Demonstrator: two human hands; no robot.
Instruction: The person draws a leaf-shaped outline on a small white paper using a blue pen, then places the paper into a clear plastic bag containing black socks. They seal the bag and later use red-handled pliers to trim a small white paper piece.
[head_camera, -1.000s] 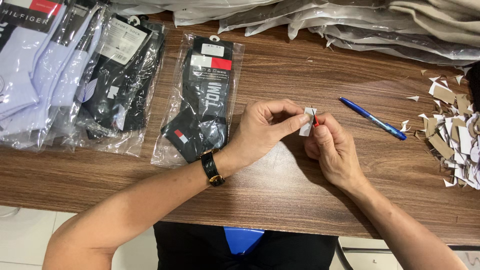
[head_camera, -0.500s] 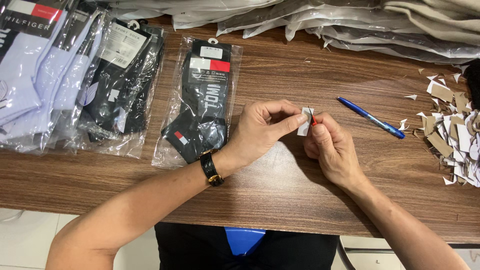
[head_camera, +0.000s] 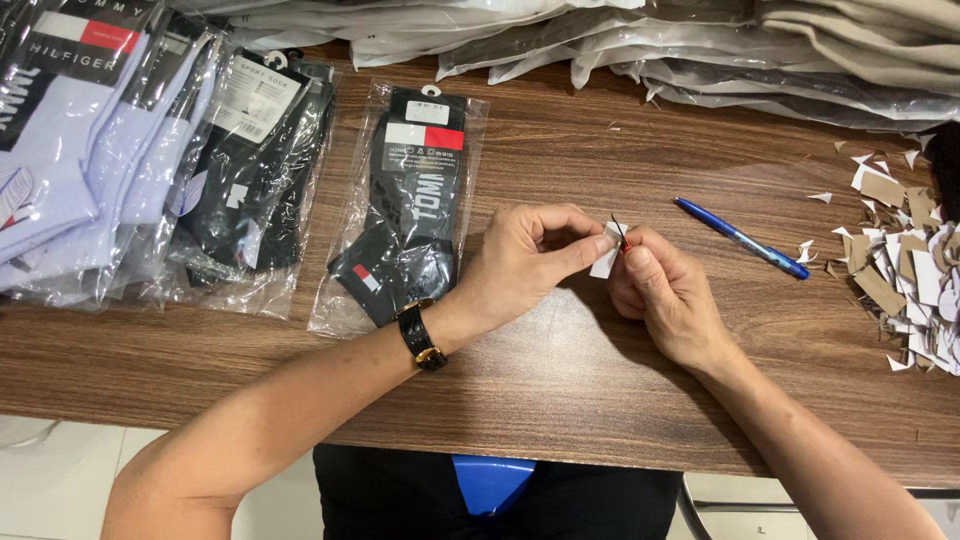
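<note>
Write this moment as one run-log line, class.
left hand: pinches small white paper tag | right hand: pinches same tag | nearby: blue pen, bagged black socks | surface: wooden table

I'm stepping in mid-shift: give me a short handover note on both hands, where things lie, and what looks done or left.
Left hand and right hand pinch one small white paper tag between fingertips, above the brown wooden table.
Black socks in a clear plastic bag lie just left of the hands; blue pen to the right.
Done: a pile of white and brown paper scraps at the right edge.
Left: more bagged socks stacked far left.
</note>
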